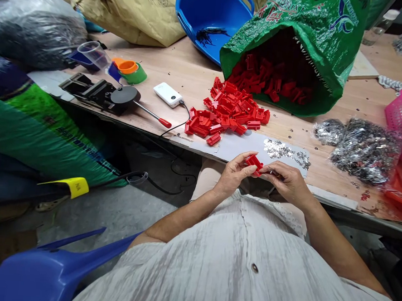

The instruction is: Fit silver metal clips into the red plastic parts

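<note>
"Where do we have the red plastic housing (254, 162)?"

"Between our hands, at the near edge of the worktop (182, 70). Our left hand (234, 171) has its grip clamped on it, thumb opposite fingers."

"And our right hand (291, 181)?"

"Its grip is together on a dark slender piece (278, 175), mostly hidden, and our fingertips touch the housing at its four-o'clock corner."

"What do we see around it?"

"At two o'clock from the housing, small silver metal pieces (278, 149) lie scattered on a pale sheet (248, 150). At eleven we have a loose heap of red housings (226, 109); towards twelve, a green woven sack (313, 37) opens our way, more housings inside."

"Farther out?"

"A clear plastic bag (364, 151) of metal parts at three, a white power bank (168, 94) at ten, and past it a black lever press (125, 96) with a red handle (164, 123). Beyond the heap, at eleven, we see a blue basin (211, 15)."
</note>
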The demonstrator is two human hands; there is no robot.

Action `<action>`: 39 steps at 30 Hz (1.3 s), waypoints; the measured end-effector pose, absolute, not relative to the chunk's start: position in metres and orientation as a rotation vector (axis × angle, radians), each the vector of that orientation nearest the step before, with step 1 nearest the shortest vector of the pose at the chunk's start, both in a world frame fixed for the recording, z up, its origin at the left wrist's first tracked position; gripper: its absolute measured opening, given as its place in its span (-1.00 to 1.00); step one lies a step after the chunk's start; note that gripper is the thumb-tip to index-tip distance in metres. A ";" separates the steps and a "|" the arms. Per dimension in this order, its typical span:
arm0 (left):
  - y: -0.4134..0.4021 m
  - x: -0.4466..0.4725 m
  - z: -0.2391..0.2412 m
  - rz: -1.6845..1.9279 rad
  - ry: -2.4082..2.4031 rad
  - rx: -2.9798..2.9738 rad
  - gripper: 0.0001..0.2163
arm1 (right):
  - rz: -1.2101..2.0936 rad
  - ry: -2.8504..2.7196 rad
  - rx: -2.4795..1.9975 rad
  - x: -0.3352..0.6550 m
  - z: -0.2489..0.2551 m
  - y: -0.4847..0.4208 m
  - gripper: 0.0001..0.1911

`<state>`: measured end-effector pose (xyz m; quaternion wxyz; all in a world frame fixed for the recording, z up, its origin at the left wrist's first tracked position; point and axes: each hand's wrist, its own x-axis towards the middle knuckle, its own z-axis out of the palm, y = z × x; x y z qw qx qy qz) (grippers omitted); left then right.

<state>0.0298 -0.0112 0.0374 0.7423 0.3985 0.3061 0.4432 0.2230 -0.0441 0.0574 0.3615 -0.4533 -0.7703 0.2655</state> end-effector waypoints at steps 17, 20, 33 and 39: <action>-0.012 0.027 0.035 0.905 0.684 0.918 -0.53 | 0.810 -1.943 -1.169 0.227 0.055 -0.044 -0.88; -0.011 0.027 0.035 0.900 0.684 0.923 -0.52 | 0.826 -1.912 -1.208 0.228 0.054 -0.046 -0.86; 0.011 0.023 0.014 0.929 0.821 1.337 -0.69 | 0.702 -1.903 -1.496 0.230 0.033 -0.047 -0.63; 0.031 0.022 0.006 0.787 0.918 1.725 -0.70 | 0.595 -1.872 -1.605 0.223 0.020 -0.041 -0.79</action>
